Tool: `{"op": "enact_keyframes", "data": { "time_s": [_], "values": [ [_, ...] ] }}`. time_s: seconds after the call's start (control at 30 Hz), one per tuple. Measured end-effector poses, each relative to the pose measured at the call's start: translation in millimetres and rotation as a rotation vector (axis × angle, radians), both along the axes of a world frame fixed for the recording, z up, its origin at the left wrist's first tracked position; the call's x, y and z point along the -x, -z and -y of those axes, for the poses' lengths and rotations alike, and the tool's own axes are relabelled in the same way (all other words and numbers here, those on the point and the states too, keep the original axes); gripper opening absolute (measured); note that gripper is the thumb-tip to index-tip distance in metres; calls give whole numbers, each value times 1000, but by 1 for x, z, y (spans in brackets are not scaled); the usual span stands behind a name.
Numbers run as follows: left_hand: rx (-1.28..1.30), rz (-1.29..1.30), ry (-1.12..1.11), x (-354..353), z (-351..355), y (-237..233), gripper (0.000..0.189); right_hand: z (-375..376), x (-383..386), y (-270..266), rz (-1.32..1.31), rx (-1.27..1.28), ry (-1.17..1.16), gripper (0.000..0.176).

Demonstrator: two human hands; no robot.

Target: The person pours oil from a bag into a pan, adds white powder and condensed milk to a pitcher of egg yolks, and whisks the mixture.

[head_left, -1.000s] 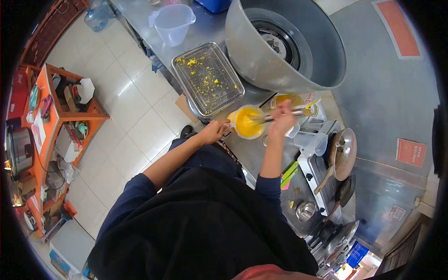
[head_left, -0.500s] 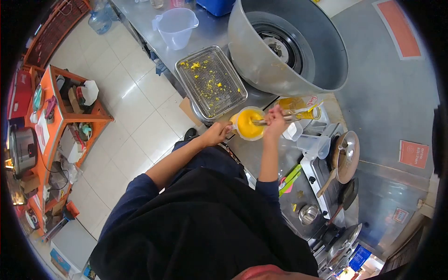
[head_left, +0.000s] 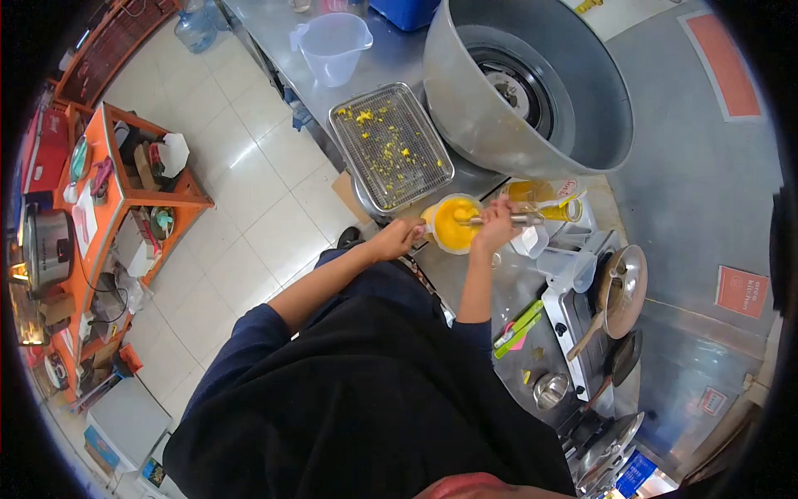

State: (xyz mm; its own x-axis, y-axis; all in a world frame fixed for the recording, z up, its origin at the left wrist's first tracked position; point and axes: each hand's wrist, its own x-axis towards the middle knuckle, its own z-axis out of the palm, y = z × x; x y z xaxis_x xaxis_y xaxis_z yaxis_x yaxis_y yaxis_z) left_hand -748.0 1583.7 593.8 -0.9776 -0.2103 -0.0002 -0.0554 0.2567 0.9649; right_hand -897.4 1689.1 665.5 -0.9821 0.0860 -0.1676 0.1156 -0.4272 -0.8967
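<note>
My left hand (head_left: 397,239) is closed around the handle of a pale plastic jug (head_left: 454,248) that is tilted and holds a thick yellow mixture (head_left: 451,221). A metal whisk (head_left: 525,220) lies across the grip of my right hand (head_left: 496,227); its wires dip into the mixture, and its handle sticks out to the right. Just beyond the right hand lies a bottle of yellow oil (head_left: 532,193). A white container (head_left: 529,239) stands close to my right wrist. Past the jug, a wire rack on a tray (head_left: 391,145) carries scattered yellow bits.
A large metal drum (head_left: 532,91) with a burner inside stands at the back. Behind the rack is a clear measuring jug (head_left: 332,50). On the right are a gas stove (head_left: 573,324), a lidded pan (head_left: 623,291), green-handled tool (head_left: 518,328) and small steel bowl (head_left: 550,389). Orange shelves (head_left: 112,200) stand left.
The whole view has shifted slightly, so things appear a little further right and lower. The whisk has moved within the yellow mixture; both hands keep their holds.
</note>
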Motion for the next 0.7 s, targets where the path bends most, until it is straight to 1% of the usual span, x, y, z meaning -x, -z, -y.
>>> {"op": "enact_keyframes", "data": {
  "time_s": [0.03,0.1,0.13,0.17,0.2,0.23,0.27,0.3,0.33,0.37,0.4,0.43,0.5,0.53,0.57,0.6,0.63,0.67,0.7],
  "values": [
    [-20,-4,8,0,-2,5,24,-6,8,1,-4,2,-2,12],
    [-22,27,19,-2,-5,7,24,-21,23,-32,14,-37,-214,14],
    [-30,20,0,-1,-6,5,24,-36,31,-40,-5,197,-296,13],
    [-29,12,-18,0,-5,1,24,-33,28,-34,2,197,-302,13],
    [-49,85,17,-1,-3,-3,24,-29,23,-24,-38,114,-89,12],
    [-38,87,21,-1,-2,1,24,-21,18,-11,-83,39,126,11],
    [-23,38,18,1,-1,4,26,-4,6,3,-76,27,-6,12],
    [-16,-9,17,2,-2,8,29,-7,12,5,-76,35,4,12],
    [-10,-9,21,4,-2,13,29,-14,23,4,-80,-6,-163,12],
    [-1,-20,14,3,-1,7,28,-22,28,-6,-76,-52,-328,11],
    [-1,-31,2,0,-5,4,28,-33,34,-23,-67,92,-357,8],
    [0,-36,-9,2,-4,7,28,-31,33,-25,-72,92,-368,8],
    [-36,-56,-11,2,-6,10,26,-28,20,-28,-63,99,116,8],
    [-30,-66,-7,3,-3,8,26,-25,18,11,-135,53,77,10],
    [-49,16,31,3,1,1,25,-24,20,8,-145,61,83,10],
    [-70,102,64,2,0,-3,25,-28,19,6,-70,38,-65,11],
    [-62,96,54,3,-2,-1,25,-27,19,4,6,19,-226,11],
    [-23,34,31,2,-4,6,25,-38,34,-4,-60,75,-270,11],
    [9,-25,5,1,-6,7,25,-35,32,-13,-59,81,-286,11]
  ]
}}
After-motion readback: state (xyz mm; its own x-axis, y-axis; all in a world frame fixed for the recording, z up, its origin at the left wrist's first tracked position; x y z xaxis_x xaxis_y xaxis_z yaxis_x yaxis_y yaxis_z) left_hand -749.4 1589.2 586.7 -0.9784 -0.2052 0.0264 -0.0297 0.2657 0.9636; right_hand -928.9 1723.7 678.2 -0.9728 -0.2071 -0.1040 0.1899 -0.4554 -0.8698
